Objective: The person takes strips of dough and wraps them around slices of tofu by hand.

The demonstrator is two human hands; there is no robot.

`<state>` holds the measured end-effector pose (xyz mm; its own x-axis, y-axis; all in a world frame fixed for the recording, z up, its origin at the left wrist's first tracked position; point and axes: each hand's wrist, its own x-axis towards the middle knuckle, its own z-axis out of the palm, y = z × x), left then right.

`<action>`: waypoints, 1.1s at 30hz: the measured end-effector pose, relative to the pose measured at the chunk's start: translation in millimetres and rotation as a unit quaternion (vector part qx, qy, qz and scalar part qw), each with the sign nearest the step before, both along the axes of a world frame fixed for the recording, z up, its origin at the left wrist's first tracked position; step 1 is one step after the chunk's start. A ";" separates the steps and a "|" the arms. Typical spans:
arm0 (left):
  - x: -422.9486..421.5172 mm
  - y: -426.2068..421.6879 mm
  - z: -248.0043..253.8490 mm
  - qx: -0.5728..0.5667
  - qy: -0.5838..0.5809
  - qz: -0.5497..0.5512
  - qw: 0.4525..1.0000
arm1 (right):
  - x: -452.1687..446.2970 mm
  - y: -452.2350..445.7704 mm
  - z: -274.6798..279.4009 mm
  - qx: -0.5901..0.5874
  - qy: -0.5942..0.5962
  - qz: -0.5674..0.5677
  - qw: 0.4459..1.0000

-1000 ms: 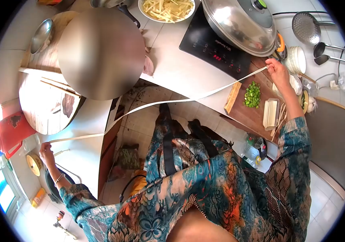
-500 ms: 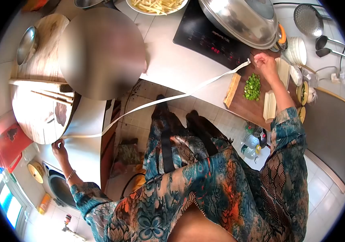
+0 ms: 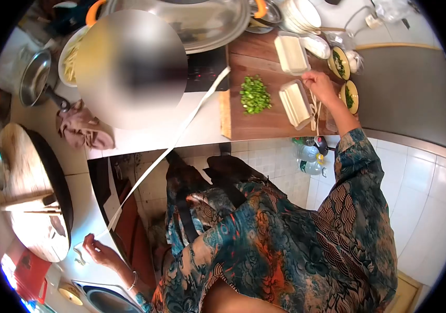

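Note:
A long white strip (image 3: 173, 140), which looks like noodle dough, runs from the cutting board's left edge over the counter's front to my left hand (image 3: 103, 254). At the left, my fingers are pinched around the strip's lower end. My right hand (image 3: 321, 86) is closed over the cutting board (image 3: 254, 44), between two clear plastic boxes of pale dough, the upper box (image 3: 292, 53) and the lower box (image 3: 295, 104). Whatever its fingertips hold is hidden. Thin pale strips (image 3: 315, 112) lie beside the lower box. Chopped green onion (image 3: 255, 95) is piled on the board.
A large lidded pan (image 3: 212, 26) stands on the black induction cooker (image 3: 202, 75). Two bowls of greens, the upper (image 3: 339, 63) and the lower (image 3: 349, 97), sit right of the board. At the left are a round wooden lid (image 3: 32, 229), a saucepan (image 3: 36, 78) and a cloth (image 3: 83, 128).
My view has turned, shifting the counter leftward and bringing the board nearer the middle. My right hand has left the strip's upper end and moved between the boxes. The strip now slants more steeply.

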<state>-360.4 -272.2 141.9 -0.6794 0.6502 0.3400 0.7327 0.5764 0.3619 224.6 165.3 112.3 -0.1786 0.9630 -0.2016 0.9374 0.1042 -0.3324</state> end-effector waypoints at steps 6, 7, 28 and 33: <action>81.5 82.5 8.0 0.018 -0.105 -0.137 0.985 | 8.6 -24.0 -26.7 -0.027 -0.033 0.064 0.997; 95.0 93.7 12.1 0.017 -0.130 -0.137 0.982 | -0.1 -26.0 -26.6 -0.019 -0.039 0.084 0.996; 349.5 262.9 -53.3 -0.076 -0.395 -0.380 0.833 | -43.7 -23.5 -46.2 0.188 0.127 0.301 0.926; 361.2 283.5 -66.1 -0.033 -0.445 -0.355 0.821 | -48.8 -25.6 -45.9 0.202 0.129 0.286 0.928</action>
